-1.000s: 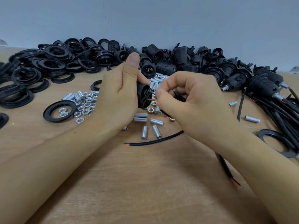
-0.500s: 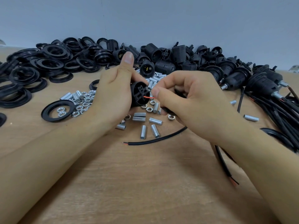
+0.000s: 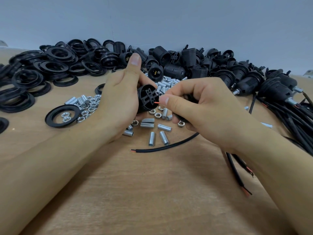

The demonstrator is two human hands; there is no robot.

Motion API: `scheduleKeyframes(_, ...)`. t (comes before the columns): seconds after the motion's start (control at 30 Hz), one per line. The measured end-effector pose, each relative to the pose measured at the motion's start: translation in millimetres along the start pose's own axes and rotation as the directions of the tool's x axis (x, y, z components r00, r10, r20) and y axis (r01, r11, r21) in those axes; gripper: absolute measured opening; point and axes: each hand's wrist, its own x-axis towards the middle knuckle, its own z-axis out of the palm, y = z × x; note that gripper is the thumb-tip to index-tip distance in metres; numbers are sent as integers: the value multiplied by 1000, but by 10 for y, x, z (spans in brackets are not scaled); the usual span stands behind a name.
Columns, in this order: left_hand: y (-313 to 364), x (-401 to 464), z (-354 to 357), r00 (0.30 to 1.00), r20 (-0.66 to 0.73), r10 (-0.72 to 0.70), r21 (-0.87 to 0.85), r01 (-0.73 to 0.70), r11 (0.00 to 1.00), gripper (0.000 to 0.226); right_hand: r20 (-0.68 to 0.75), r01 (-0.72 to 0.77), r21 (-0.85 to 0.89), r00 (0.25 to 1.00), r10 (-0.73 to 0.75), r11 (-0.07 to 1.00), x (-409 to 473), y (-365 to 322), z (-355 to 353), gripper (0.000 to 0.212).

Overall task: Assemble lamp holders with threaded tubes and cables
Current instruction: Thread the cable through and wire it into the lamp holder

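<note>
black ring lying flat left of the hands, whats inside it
Inside the black ring, two silver hex nuts lie on bare wooden table. More nuts and threaded tubes sit at its outer edge. Nothing covers its opening.

two bare forearms, no sleeves or gloves

Both hands [image 3: 118, 99] [image 3: 201, 109] raised, fingers curled, close together
</note>
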Motion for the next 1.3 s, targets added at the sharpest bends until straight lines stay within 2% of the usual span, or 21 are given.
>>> scheduleKeyframes(0.23,-2,-26,20,1000,-29,4,95,-1,995,65,-4,7,-21,1000,-7,1000,-15,3,35,16)
scheduleKeyframes(0.43,6,-44,28,988,-91,125,231,-101,968,62,-160,143,-340,965,-208,929,-43,33,193,17)
scheduleKeyframes(0.57,-9,-38,23,974,-95,205,297,-169,940,61,-136,185,-404,956,-259,896,-38,43,210,15)
scheduleKeyframes(0.7,-48,-46,28,976,-106,189,295,-151,944,62,-102,218,-396,955,-279,892,-45,33,207,14)
scheduleKeyframes(0.83,-40,-28,54,987,-127,98,128,-82,988,63,-147,223,-298,950,-275,928,-37,30,175,13)
scheduleKeyframes(1.03,-7,-7,23,990,-106,93,58,-88,994,67,-182,270,-317,923,-338,909,-52,39,186,14)
scheduleKeyframes(1.17,-3,-8,7,983,-100,154,127,-141,982,68,-209,274,-270,919,-334,923,-51,26,202,17)
scheduleKeyframes(1.23,9,-21,17,983,-100,155,142,-140,980,67,-235,252,-203,926,-297,946,-46,25,178,11)
scheduleKeyframes(1.3,13,-33,21,979,-97,177,182,-157,971,65,-242,241,-211,926,-290,947,-39,21,162,7)
